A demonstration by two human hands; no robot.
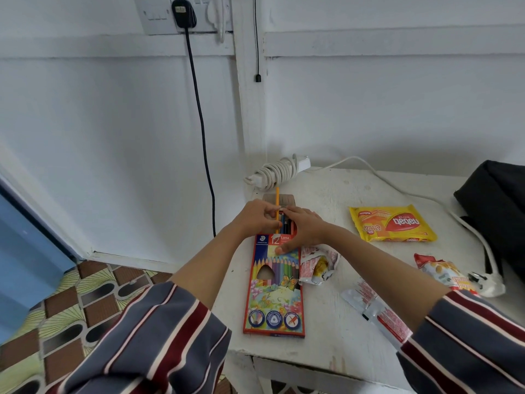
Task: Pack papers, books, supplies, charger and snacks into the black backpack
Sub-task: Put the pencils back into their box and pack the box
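The coloured pencil box (274,282) lies flat on the white table (326,200), with its open end under both hands. The left hand (257,216) pinches a yellow pencil (277,200) that is partly out of that end. The right hand (302,227) lies across the box, fingers extended, thumb pressing its front. The black backpack (497,200) sits well apart at the far right.
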